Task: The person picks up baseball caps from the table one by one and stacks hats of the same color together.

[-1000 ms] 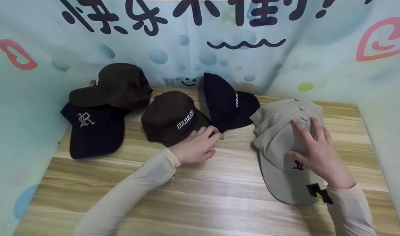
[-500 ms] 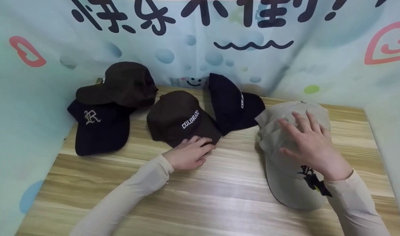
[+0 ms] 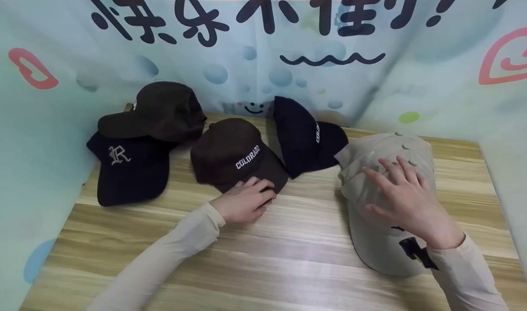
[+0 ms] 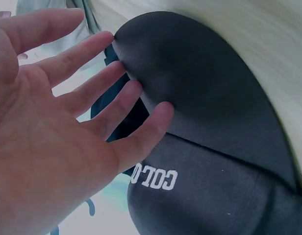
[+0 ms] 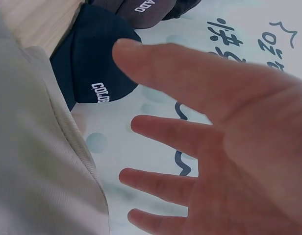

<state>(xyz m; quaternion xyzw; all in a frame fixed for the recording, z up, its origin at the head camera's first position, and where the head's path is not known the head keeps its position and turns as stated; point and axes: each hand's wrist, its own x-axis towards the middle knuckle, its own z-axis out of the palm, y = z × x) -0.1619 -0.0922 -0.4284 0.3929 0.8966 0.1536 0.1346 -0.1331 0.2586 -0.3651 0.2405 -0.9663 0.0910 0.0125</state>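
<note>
My left hand (image 3: 244, 201) is at the brim of a dark brown baseball cap (image 3: 222, 149) lettered COLORADO. In the left wrist view its fingers (image 4: 92, 95) are extended and spread, with the tips at the edge of the brim (image 4: 205, 78). Over a group of overlapping beige baseball caps (image 3: 375, 255) on the right is my right hand (image 3: 412, 207), fingers spread. The right wrist view has beige fabric (image 5: 48, 147) at the left, apart from the fingers. Behind the brown cap, a navy COLORADO cap (image 3: 302, 142) stands tilted, its brim towards the beige caps.
At the left, another brown cap (image 3: 168, 112) lies partly over a navy cap (image 3: 133, 177) with an R emblem. Wood-grain tabletop (image 3: 289, 259) runs beneath everything. A printed pale-blue cloth (image 3: 246, 52) closes off the back and sides.
My left hand has shifted left and nearer along the brown cap's brim. The right hand has moved slightly left over the beige caps. The head view has shifted a little.
</note>
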